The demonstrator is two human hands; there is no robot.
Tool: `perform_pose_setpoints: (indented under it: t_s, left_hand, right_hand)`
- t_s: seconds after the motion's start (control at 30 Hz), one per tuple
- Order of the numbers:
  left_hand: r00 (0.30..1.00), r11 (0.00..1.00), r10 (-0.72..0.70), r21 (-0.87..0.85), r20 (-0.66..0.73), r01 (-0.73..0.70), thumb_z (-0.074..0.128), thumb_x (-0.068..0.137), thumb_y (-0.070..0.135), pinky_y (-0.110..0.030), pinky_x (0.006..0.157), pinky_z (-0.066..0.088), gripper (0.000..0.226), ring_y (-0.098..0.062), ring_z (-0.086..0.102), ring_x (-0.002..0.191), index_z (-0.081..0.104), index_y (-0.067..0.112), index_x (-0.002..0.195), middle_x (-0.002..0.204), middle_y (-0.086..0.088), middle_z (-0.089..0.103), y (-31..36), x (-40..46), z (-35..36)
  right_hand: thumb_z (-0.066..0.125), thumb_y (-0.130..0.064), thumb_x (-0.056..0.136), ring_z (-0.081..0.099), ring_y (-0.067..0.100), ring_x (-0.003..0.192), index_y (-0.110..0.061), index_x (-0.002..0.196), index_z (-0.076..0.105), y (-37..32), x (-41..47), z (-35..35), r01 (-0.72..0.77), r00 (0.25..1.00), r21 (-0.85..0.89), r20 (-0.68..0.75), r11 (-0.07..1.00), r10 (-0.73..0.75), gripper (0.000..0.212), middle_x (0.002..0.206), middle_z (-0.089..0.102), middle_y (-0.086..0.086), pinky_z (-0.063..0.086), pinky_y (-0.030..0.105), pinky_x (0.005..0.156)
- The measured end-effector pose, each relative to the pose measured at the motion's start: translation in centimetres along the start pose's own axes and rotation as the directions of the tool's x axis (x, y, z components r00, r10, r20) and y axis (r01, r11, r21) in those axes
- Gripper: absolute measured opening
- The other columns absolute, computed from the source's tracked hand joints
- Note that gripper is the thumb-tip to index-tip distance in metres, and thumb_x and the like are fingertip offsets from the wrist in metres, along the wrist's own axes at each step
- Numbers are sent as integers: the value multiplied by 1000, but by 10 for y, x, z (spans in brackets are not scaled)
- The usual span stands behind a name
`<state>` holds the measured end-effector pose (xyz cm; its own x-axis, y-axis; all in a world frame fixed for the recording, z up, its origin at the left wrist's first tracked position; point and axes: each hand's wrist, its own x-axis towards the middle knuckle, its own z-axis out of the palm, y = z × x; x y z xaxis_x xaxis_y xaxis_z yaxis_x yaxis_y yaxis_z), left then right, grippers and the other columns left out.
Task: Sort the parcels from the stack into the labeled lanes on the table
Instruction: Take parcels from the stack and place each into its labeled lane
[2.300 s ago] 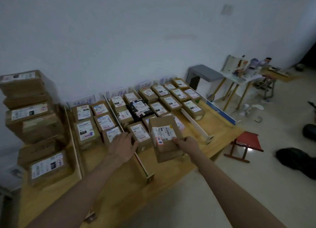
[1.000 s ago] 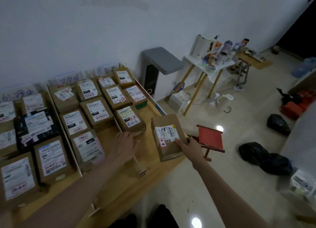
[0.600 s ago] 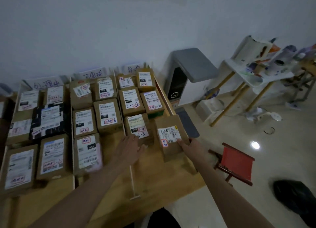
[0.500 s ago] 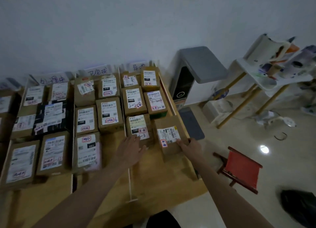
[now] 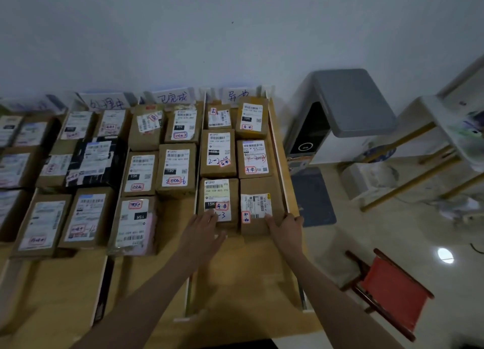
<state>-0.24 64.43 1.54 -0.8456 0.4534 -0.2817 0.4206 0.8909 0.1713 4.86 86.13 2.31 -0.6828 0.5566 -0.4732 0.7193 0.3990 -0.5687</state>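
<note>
Seating the parcel [image 5: 258, 204] flat in the rightmost lane, just ahead of the right hand [image 5: 286, 227], which grips its near right corner with fingers curled over the edge. Left hand [image 5: 203, 227] resting flat, fingers straight, on the near end of the neighbouring parcel [image 5: 218, 202], holding nothing. Best done by pushing forward until the box butts against the parcel beyond it [image 5: 254, 157], keeping its left side flush with the neighbour and its right side clear of the white lane rail [image 5: 281, 165] (right beside the right hand's knuckles). Worth keeping the label [image 5: 256, 206] face up, and steadying the neighbour so it likely stays in line. Release only once the box sits square.
</note>
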Motion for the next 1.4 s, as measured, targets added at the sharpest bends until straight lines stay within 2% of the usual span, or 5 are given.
perform_pose_setpoints:
  t_s: [0.23, 0.87, 1.03, 1.17, 1.4]
  left_hand:
    - [1000, 1000, -8, 0, 7, 8, 34, 100, 51, -34, 119, 17, 61, -15, 25, 145, 33, 16, 150, 159, 0, 26, -1, 2, 4]
    - [999, 999, -41, -34, -6, 41, 35, 100, 49, -35, 122, 13, 65, -16, 15, 149, 25, 14, 154, 162, -2, 19, 5, -3, 10]
    - [999, 999, -38, -21, 8, 39, 37, 99, 48, -36, 121, 18, 63, -17, 22, 147, 30, 14, 151, 159, -3, 25, 6, 0, 6]
    - [1000, 1000, -25, -17, -8, 25, 40, 98, 45, -34, 114, 29, 53, -16, 38, 137, 41, 17, 143, 150, 0, 39, 6, 6, -5]
    - [989, 996, -83, 36, -123, 88, 35, 101, 45, -40, 114, 33, 44, -20, 44, 131, 47, 19, 134, 138, -2, 50, -14, 6, -60]
  right_hand:
    - [55, -33, 100, 50, 32, 126, 1, 144, 35, 8, -5, 7, 97, 995, -12, 3, 995, -97, 59, 139, 47, 18, 45, 38, 99]
    - [37, -7, 100, -8, 20, 153, -7, 158, 0, 27, -8, 21, 454, 891, -406, 189, 793, -414, 69, 166, -8, 6, 21, 30, 122]
    - [40, -8, 99, 2, 21, 154, -7, 158, 10, 21, -4, 12, 467, 884, -428, 229, 774, -407, 65, 166, 1, 7, 23, 34, 122]
    - [44, -8, 99, 45, 22, 134, -10, 145, 41, 6, -1, -2, 458, 889, -395, 177, 797, -423, 46, 153, 36, 5, 45, 35, 107]
    - [43, -26, 102, 55, 22, 115, -12, 127, 54, -56, -4, -29, 537, 822, -409, 56, 738, -567, 31, 126, 57, 6, 49, 38, 97]
